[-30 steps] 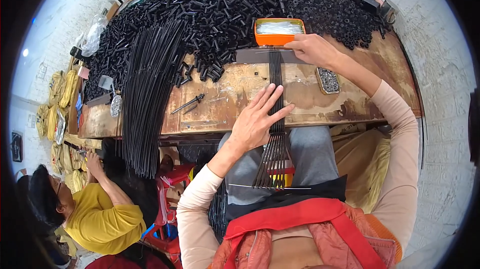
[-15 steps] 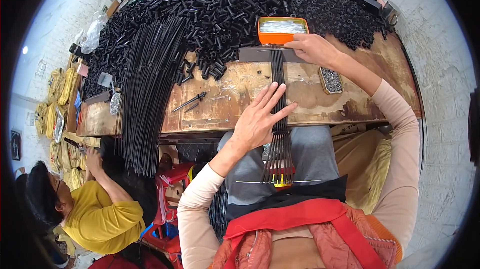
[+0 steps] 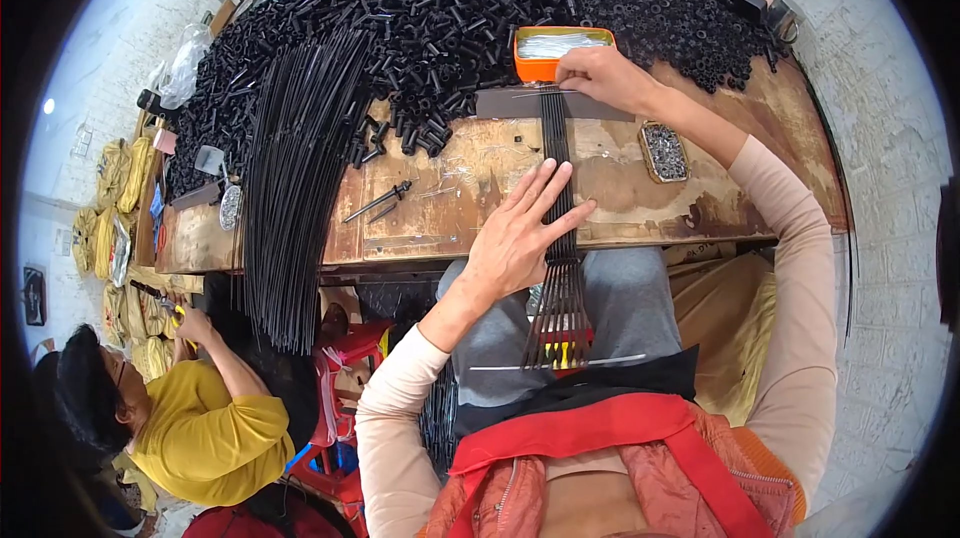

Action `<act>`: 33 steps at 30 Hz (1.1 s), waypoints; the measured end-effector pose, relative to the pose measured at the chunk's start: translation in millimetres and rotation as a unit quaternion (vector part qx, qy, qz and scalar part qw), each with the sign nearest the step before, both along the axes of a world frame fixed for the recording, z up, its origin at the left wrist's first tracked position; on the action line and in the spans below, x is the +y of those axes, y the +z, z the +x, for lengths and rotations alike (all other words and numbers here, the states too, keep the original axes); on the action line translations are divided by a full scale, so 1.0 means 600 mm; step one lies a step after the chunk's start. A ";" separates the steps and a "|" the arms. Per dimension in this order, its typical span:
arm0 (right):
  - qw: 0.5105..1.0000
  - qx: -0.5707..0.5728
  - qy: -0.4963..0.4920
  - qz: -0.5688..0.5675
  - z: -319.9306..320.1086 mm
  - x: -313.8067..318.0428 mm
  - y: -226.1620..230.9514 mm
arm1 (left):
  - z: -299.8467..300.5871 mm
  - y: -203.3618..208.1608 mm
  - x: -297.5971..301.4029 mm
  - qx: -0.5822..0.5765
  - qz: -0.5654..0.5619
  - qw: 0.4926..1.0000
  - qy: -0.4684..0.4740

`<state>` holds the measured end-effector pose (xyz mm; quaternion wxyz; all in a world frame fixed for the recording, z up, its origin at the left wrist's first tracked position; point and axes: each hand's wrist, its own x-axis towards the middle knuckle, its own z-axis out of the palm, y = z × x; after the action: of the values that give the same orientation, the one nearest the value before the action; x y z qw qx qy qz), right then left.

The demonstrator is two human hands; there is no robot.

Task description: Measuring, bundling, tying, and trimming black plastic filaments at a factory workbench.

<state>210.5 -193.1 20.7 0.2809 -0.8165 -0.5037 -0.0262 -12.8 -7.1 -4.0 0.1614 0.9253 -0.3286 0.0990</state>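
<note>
- Rods [image 3: 554, 133], thin and black, run in a narrow bundle down the wooden table [image 3: 430, 238] and past its near edge, fanning out above the lap.
- Left hand [image 3: 515, 238]: I see it laid flat over the bundle, thumb spread away from the fingers, gripping nothing.
- Right hand [image 3: 608, 80]: I have its fingertips drawn together at the bundle's far end, by a thin pale wire; I cannot tell whether they clamp it.
- Second pale wire [image 3: 490, 368]: it lies crosswise at the fanned ends.
- Orange box [image 3: 540, 70]: just beyond the right fingertips, with white sticks [image 3: 565, 43] inside.
- Small tray [image 3: 672, 179]: right of the bundle, holding grey bits.
- Black tubes [image 3: 440, 18]: heaped across the table's far side.
</note>
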 end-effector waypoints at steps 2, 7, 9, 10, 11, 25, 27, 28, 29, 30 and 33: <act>0.999 -0.035 0.005 0.023 -0.006 0.002 -0.003 | 0.000 -0.001 0.001 0.000 0.002 1.000 0.002; 0.976 -0.110 -0.096 -0.160 -0.013 -0.034 0.008 | -0.004 0.004 0.003 0.005 -0.024 1.000 0.004; 0.986 -0.126 -0.062 -0.088 -0.009 -0.036 -0.001 | -0.003 0.005 0.003 0.002 -0.002 1.000 0.001; 0.986 -0.127 -0.062 -0.089 -0.012 -0.031 -0.002 | -0.004 0.008 0.001 0.001 -0.002 1.000 0.000; 0.986 -0.134 -0.078 -0.068 -0.014 -0.024 -0.003 | -0.006 0.015 -0.001 0.005 0.015 1.000 0.004; 0.935 0.348 0.012 0.065 -0.366 -0.022 0.014 | 0.218 -0.070 0.014 -0.002 -0.167 0.983 -0.076; 0.928 0.364 0.008 0.080 -0.346 -0.035 0.100 | 0.204 -0.047 0.003 0.065 -0.301 0.948 -0.078; 0.924 0.364 0.042 0.112 -0.317 -0.028 0.117 | 0.212 -0.061 0.029 0.051 -0.298 0.949 -0.088; 0.934 0.330 -0.026 0.130 -0.327 -0.020 0.195 | 0.201 -0.059 0.024 0.160 -0.383 0.910 -0.014; 0.907 0.369 0.010 0.200 -0.298 -0.029 0.220 | 0.193 -0.044 0.002 0.262 -0.459 0.847 0.050; 0.913 0.301 0.050 0.270 -0.245 -0.074 0.332 | 0.048 0.067 -0.076 0.473 -0.517 0.705 -0.108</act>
<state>63.5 -237.5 220.1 0.6296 -0.6527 -0.4094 0.1001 16.2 -52.8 36.5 0.7582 0.5806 -0.2042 -0.2153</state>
